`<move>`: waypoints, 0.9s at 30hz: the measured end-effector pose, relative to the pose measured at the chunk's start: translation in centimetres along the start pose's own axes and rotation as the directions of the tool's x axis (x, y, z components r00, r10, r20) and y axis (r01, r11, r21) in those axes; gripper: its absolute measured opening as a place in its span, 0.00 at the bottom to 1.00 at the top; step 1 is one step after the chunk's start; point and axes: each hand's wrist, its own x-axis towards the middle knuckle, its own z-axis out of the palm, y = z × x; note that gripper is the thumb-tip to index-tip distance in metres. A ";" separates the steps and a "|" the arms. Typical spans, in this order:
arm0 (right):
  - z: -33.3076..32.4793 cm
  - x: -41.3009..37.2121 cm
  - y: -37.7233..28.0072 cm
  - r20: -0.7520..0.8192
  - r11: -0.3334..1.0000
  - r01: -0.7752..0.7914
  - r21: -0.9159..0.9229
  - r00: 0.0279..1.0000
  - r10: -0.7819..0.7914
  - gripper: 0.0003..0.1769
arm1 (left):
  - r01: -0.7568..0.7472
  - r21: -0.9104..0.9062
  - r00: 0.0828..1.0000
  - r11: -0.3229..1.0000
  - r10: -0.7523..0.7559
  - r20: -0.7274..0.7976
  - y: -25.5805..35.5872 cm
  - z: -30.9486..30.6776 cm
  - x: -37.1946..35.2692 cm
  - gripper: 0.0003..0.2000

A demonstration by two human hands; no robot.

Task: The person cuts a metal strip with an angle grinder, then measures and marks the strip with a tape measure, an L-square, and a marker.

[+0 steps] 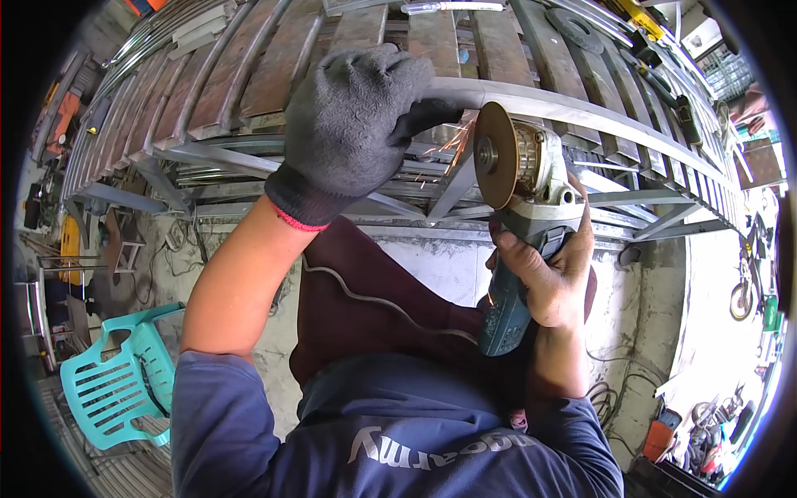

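Note:
My left hand [353, 120], in a dark grey work glove with a red-edged cuff, is closed over a long grey metal bar [573, 108] at the front of a slatted metal bench. Its thumb lies along the bar, and the fingertips are hidden. Bare, my right hand [552, 278] grips the teal body of an angle grinder [508, 311]. The grinder's brown disc [496, 158] stands upright against the bar, just right of the gloved thumb. Orange sparks [452, 148] fly down and left from the contact. No guard shows around the disc.
The bench's slats [278, 62] carry a loose grey disc [574, 31] and metal strips. Angled steel braces [452, 189] run below the bar. A turquoise plastic chair [120, 378] stands at lower left. Cables [618, 390] lie on the floor at right.

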 end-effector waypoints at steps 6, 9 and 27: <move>-0.2 0.2 0.1 0.004 1.000 -0.020 -0.014 1.000 0.020 0.53 | 0.000 -0.001 1.000 1.000 0.000 0.014 0.1 -0.2 0.2 0.23; -0.3 0.1 -0.1 0.012 0.998 -0.055 -0.029 0.998 0.056 0.51 | -0.023 0.001 0.999 1.000 0.023 -0.027 0.0 -0.2 0.1 0.23; -0.1 0.2 -1.0 0.012 0.995 -0.093 -0.035 0.996 0.094 0.39 | -0.018 0.027 0.999 0.999 0.017 0.028 0.1 -0.6 0.0 0.25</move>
